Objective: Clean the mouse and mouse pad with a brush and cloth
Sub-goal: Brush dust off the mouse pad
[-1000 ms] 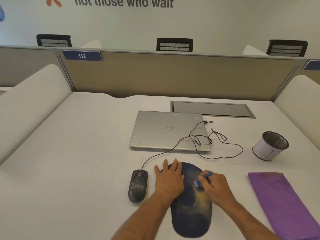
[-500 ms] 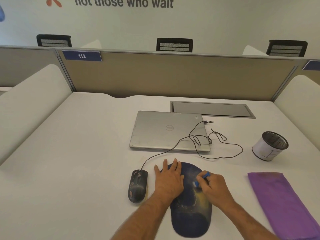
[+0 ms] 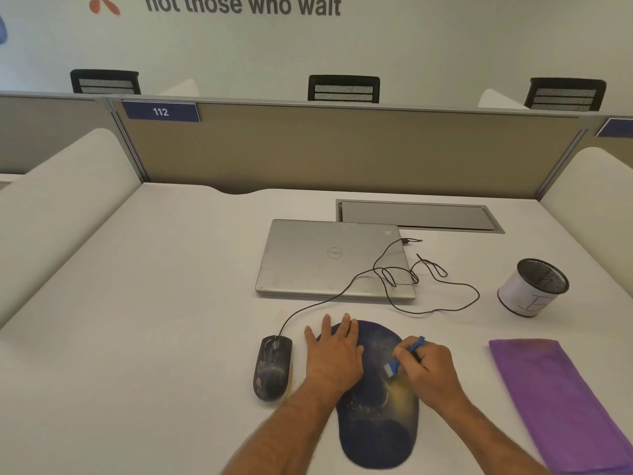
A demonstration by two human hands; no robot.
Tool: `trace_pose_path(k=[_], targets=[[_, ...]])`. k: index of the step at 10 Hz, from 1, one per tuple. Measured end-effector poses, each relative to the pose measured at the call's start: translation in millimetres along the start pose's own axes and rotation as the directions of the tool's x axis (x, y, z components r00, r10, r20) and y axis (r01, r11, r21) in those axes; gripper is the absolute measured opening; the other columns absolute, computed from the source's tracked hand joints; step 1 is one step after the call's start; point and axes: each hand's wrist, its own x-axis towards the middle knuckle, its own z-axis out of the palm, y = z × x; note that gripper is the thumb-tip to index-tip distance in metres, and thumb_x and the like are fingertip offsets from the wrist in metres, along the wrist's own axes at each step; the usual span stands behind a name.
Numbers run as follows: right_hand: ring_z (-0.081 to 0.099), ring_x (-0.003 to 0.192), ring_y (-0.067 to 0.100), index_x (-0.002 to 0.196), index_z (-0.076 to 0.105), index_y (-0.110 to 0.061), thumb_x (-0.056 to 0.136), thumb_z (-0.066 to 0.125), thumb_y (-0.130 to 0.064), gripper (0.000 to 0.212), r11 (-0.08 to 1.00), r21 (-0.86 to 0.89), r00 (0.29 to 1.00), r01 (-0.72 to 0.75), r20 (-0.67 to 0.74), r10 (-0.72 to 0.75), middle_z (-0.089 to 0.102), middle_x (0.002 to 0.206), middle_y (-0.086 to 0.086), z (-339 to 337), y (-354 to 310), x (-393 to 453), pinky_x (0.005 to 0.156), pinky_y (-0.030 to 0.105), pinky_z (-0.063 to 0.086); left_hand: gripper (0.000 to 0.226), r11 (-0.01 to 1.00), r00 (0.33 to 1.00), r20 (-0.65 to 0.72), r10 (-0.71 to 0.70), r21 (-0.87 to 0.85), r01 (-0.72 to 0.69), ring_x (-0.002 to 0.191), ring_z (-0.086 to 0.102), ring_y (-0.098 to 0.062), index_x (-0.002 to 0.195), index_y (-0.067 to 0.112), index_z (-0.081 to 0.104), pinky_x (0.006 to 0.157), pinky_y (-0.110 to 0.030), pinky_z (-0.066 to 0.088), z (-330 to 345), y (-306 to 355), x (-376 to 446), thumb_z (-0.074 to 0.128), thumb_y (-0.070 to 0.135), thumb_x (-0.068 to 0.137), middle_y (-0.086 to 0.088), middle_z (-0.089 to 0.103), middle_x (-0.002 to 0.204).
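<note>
Two hands working: left hand [image 3: 334, 351] stays spread flat on the dusty dark-blue oval mouse pad [image 3: 376, 406], while the right hand [image 3: 430, 368], pinching the small blue brush [image 3: 404, 354], has swept slightly inward, so brushing's ongoing.

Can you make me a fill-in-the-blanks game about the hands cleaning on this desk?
1. The right hand grips a small brush coloured ____.
2. The left hand presses flat on the mouse ____.
3. The purple cloth lies to the ____ of the mouse pad.
4. The laptop lid is ____.

Missing words: blue; pad; right; closed
</note>
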Motion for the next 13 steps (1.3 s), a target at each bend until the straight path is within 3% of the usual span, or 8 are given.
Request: trace_pose_path(k=[2,4,5,6,8,9,12,13], targets=[[0.067,0.072,0.012,0.086,0.068,-0.019,0.09,0.062,-0.019,0.007,0.999,0.04,1.0,-0.003,-0.003,0.003,0.068,0.078,-0.004,-6.3,-3.3,-5.6,0.055,0.013,0.051,0.061,1.0,1.0,0.0,-0.005,0.0,0.005,0.153,-0.004,-0.034,0.16,0.025,0.0,0.119,-0.064,0.003,0.8,0.5,0.1,0.021,0.047,0.108,0.002,-0.001,0.168],[0.065,0.07,0.012,0.09,0.066,-0.022,0.091,0.059,-0.025,0.007,0.997,-0.072,1.0,0.008,-0.019,-0.009,0.069,0.079,-0.003,-14.9,7.5,-6.3,0.055,0.011,0.048,0.061,1.0,1.0,-0.004,-0.003,-0.004,0.003,0.153,-0.004,-0.034,0.16,0.024,0.0,0.119,-0.065,0.004,0.8,-0.7,0.4,0.021,0.047,0.108,0.002,0.0,0.169],[0.063,0.064,0.017,0.08,0.067,-0.016,0.092,0.058,-0.023,0.017,0.991,-0.126,0.997,-0.048,0.051,0.054,0.067,0.071,0.002,-16.7,17.5,-5.0,0.058,0.02,0.053,0.061,1.0,1.0,0.002,-0.001,-0.003,0.001,0.153,-0.004,-0.034,0.16,0.024,0.0,0.119,-0.064,0.004,0.8,0.5,0.1,0.021,0.047,0.108,0.002,0.0,0.168],[0.063,0.061,0.02,0.075,0.066,-0.014,0.092,0.057,-0.019,0.02,0.995,-0.096,0.999,-0.041,0.017,0.043,0.066,0.067,0.005,-18.5,19.4,-4.5,0.059,0.026,0.055,0.061,1.0,1.0,0.0,-0.004,-0.005,0.004,0.153,-0.004,-0.034,0.16,0.024,0.0,0.119,-0.064,0.003,0.5,0.5,-0.6,0.021,0.046,0.108,0.002,-0.001,0.168],[0.061,0.057,0.021,0.072,0.066,-0.013,0.092,0.056,-0.017,0.023,0.991,-0.133,1.0,0.002,0.031,0.002,0.066,0.063,0.006,-19.8,20.8,-8.4,0.054,0.026,0.05,0.061,1.0,1.0,-0.001,0.001,-0.019,-0.001,0.153,-0.004,-0.034,0.16,0.023,0.0,0.119,-0.065,0.004,-0.1,0.6,-0.7,0.022,0.045,0.108,0.002,0.0,0.168],[0.062,0.056,0.02,0.074,0.065,-0.014,0.092,0.058,-0.017,0.019,0.994,-0.111,0.999,0.008,-0.039,-0.012,0.065,0.063,0.005,-20.6,22.2,-9.2,0.054,0.025,0.052,0.06,1.0,1.0,-0.003,-0.003,-0.02,0.003,0.153,-0.004,-0.034,0.16,0.024,0.0,0.119,-0.065,0.004,-0.5,0.5,-1.4,0.022,0.045,0.108,0.002,0.0,0.169],[0.06,0.054,0.018,0.076,0.063,-0.017,0.091,0.059,-0.02,0.016,0.988,-0.15,0.999,0.035,-0.034,-0.04,0.062,0.06,-0.001,-23.4,21.1,-14.1,0.05,0.014,0.045,0.06,1.0,1.0,0.002,-0.004,-0.019,0.004,0.153,-0.004,-0.034,0.16,0.024,0.0,0.119,-0.064,0.004,-2.0,1.0,-2.0,0.021,0.044,0.108,0.003,0.0,0.168],[0.059,0.052,0.017,0.071,0.063,-0.016,0.091,0.058,-0.02,0.022,0.982,-0.188,0.999,0.016,0.031,-0.01,0.06,0.056,-0.002,-23.6,20.2,-15.5,0.049,0.014,0.043,0.06,1.0,1.0,0.009,-0.004,-0.018,0.004,0.153,-0.004,-0.034,0.16,0.024,0.0,0.119,-0.064,0.004,-1.6,2.0,-2.0,0.021,0.045,0.108,0.003,0.0,0.168]])
